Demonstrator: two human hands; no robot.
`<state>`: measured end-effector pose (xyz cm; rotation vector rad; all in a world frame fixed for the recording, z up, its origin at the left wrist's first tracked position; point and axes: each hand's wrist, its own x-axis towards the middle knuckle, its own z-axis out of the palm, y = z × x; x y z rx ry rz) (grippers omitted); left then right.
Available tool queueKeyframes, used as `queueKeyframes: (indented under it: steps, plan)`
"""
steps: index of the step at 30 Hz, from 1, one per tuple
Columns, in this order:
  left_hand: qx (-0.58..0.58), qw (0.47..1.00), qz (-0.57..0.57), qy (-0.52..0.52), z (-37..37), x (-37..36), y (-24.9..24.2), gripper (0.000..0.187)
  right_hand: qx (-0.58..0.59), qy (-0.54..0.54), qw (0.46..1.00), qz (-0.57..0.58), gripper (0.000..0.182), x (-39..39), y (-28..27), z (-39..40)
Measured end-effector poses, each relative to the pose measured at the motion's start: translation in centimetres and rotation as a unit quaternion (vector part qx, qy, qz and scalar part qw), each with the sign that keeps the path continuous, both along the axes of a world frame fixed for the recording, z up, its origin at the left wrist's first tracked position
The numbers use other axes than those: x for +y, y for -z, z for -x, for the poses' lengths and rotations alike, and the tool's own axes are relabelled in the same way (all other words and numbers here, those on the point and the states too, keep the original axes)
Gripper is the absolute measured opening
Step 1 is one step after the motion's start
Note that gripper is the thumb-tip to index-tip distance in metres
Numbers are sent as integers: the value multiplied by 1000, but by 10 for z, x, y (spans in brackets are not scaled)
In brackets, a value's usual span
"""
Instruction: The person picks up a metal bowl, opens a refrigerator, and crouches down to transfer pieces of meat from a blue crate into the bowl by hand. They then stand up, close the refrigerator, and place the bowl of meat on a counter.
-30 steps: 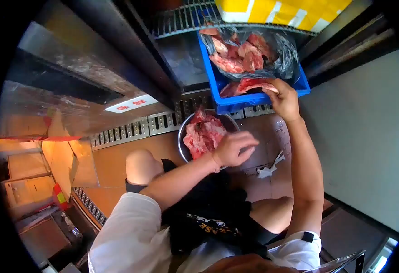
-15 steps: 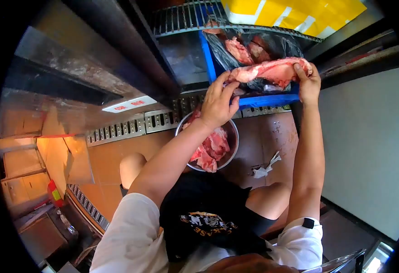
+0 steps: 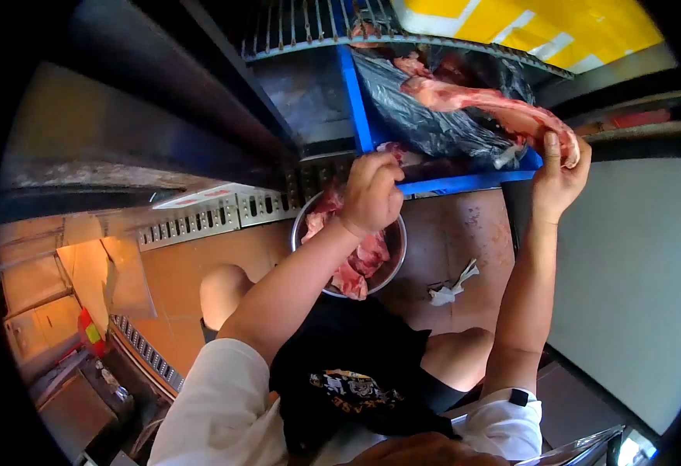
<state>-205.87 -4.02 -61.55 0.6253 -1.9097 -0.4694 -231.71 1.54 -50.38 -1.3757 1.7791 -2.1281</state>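
Note:
My right hand (image 3: 562, 177) is closed on the right end of a long piece of raw meat (image 3: 484, 101), reddish with pale fat. This meat slants across the blue crate (image 3: 465, 184), above a black plastic bag (image 3: 426, 116). At the crate's near-left corner, my left hand (image 3: 373, 194) has its fingers curled in. A small bit of meat (image 3: 391, 151) shows just beyond those fingers; whether they grip it or the rim is hidden. Below my left hand, a round metal bowl (image 3: 399, 268) holds several raw meat pieces (image 3: 350, 278).
A wire rack (image 3: 317, 46) carrying a yellow and white box (image 3: 535, 27) overhangs the crate's back. To the right stands a pale panel (image 3: 628, 272). A slotted metal drain cover (image 3: 208, 221) crosses the floor, where a crumpled white scrap (image 3: 455, 285) lies. Cardboard boxes (image 3: 41, 291) stand at left.
My left hand has left the long meat's left end and moved down to the crate corner, fingers curling. My right hand has shifted right and slightly down, and the meat now slants more.

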Motion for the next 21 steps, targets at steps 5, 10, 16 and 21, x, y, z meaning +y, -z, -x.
queueKeyframes:
  steps: [5,10,16,21]
  plan:
    - [-28,999,4,37,-4,1,-3,9,151,102,982,-48,27,-25,10,11]
    - [-17,999,13,27,-2,0,0,8,-7,-11,996,-88,25,-54,48,71]
    - [-22,999,33,24,-3,-1,-1,7,64,25,968,-241,33,-72,57,114]
    - [-26,998,50,23,0,-4,-3,6,110,51,940,-319,28,-61,32,97]
